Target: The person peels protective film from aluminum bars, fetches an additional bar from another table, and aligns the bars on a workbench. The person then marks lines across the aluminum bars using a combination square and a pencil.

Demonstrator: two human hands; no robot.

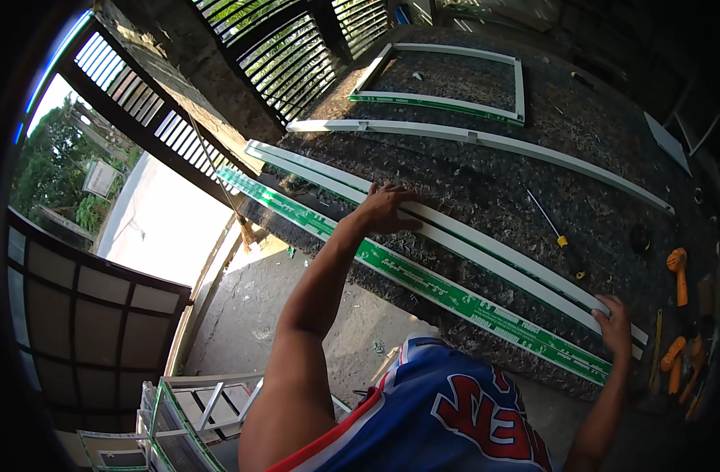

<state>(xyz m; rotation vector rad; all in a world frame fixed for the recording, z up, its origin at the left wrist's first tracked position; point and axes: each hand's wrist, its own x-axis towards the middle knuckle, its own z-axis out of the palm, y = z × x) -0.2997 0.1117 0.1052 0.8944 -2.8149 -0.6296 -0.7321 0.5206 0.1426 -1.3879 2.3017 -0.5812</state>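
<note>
Two long white aluminium bars [489, 250] lie side by side across the worktable, slanting from far left to near right. My left hand [387, 210] is curled over them near the middle, its fingers on the far side and its thumb on the near side. Toward their right end, my right hand [614, 324] grips the nearer bar, its palm side partly hidden. A third bar [423, 279], covered in green printed film, lies closer to my body along the table's near edge.
Beyond lie a long thin white bar [533, 148] and a rectangular white frame [438, 49]. A screwdriver [562, 240] rests on the dark worktable [486, 185]. Orange-handled tools [677, 275] sit at the right. A broom [246, 231] and stacked frames [171, 409] stand at left.
</note>
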